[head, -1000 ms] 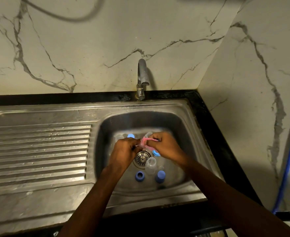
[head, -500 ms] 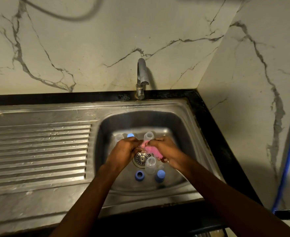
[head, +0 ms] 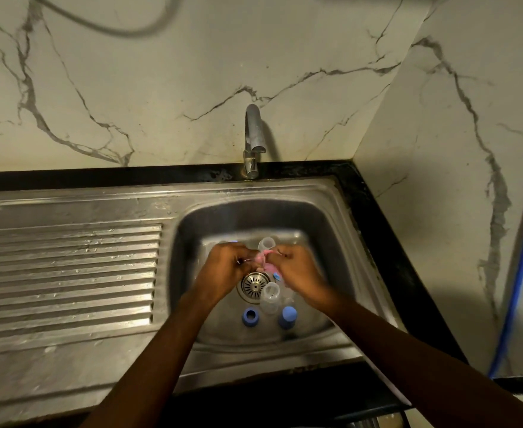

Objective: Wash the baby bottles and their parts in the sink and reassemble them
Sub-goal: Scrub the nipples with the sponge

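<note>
Over the steel sink basin [head: 321,230], my left hand [head: 223,270] and my right hand [head: 297,270] both pinch a small pink item [head: 264,261] stretched between them; what it is stays unclear. A clear bottle [head: 267,244] stands just behind the hands. Another clear bottle [head: 270,298] lies near the drain [head: 254,284]. In front sit a blue ring [head: 250,317] and a blue cap [head: 288,316]. A small blue part [head: 277,275] peeks out under my right hand, and a bit of blue [head: 234,241] shows behind my left hand.
The tap [head: 253,140] stands behind the basin with no water running. A ribbed steel drainboard [head: 65,273] stretches to the left. Marble walls close in behind and on the right. A blue hose [head: 522,257] runs down the right wall.
Both hands stayed over the drain, working the pink item; it hung lower between them half a second ago and is now pulled up and taut between the fingertips.
</note>
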